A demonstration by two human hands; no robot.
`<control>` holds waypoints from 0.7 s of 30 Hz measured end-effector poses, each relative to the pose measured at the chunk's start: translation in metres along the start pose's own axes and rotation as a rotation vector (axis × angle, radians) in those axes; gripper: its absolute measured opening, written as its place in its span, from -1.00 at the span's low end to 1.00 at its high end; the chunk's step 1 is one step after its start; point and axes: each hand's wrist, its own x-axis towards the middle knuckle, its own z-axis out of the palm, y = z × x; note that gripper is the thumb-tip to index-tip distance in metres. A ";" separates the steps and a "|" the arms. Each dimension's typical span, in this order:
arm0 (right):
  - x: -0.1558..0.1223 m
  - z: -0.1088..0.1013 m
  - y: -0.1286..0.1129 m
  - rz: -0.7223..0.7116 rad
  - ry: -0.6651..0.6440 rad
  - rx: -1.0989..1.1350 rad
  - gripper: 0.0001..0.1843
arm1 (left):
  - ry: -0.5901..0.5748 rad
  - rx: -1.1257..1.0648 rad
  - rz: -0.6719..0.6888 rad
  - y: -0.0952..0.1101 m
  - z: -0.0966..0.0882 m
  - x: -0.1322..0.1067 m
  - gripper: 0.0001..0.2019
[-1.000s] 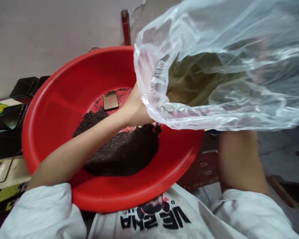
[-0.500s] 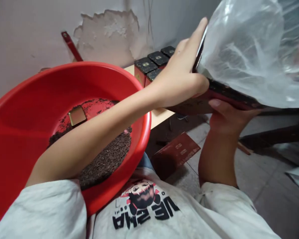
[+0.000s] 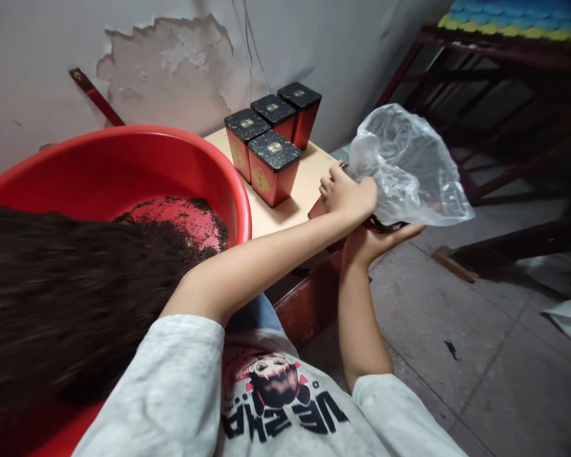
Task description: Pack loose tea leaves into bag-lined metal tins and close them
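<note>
Step in hand, as judged: handling a clear bag (image 3: 412, 171) at the mouth of a tilted tin (image 3: 317, 209) held near the counter (image 3: 266, 222). Left hand (image 3: 347, 193) curls over it, pinch undetermined; right hand (image 3: 368, 244) grasps from below. Next move calls for steady support.

Shirt (image 3: 278, 412), bottom centre: large black lettering (image 3: 314, 416), upside down, apparently "NE ZHA"; smaller letters illegible. Tins (image 3: 282, 184), upper centre: gold side labels (image 3: 261, 178) and lid emblems (image 3: 275, 147), characters too small to read.
</note>
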 end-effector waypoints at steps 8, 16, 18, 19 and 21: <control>-0.017 0.004 0.012 0.042 0.028 0.056 -0.01 | 0.005 0.037 -0.063 -0.027 -0.002 0.014 -0.49; -0.026 0.005 0.041 -0.131 0.009 0.193 0.01 | -0.042 0.001 -0.163 -0.022 -0.025 0.001 -0.49; -0.025 0.004 0.047 -0.230 -0.009 0.214 -0.05 | -0.047 -0.011 -0.169 -0.022 -0.031 -0.003 -0.48; -0.024 0.003 0.049 -0.283 -0.021 0.233 -0.05 | -0.058 -0.018 -0.172 -0.022 -0.034 -0.005 -0.48; -0.020 0.002 0.053 -0.358 -0.061 0.272 0.02 | -0.087 -0.030 -0.177 -0.022 -0.040 -0.010 -0.47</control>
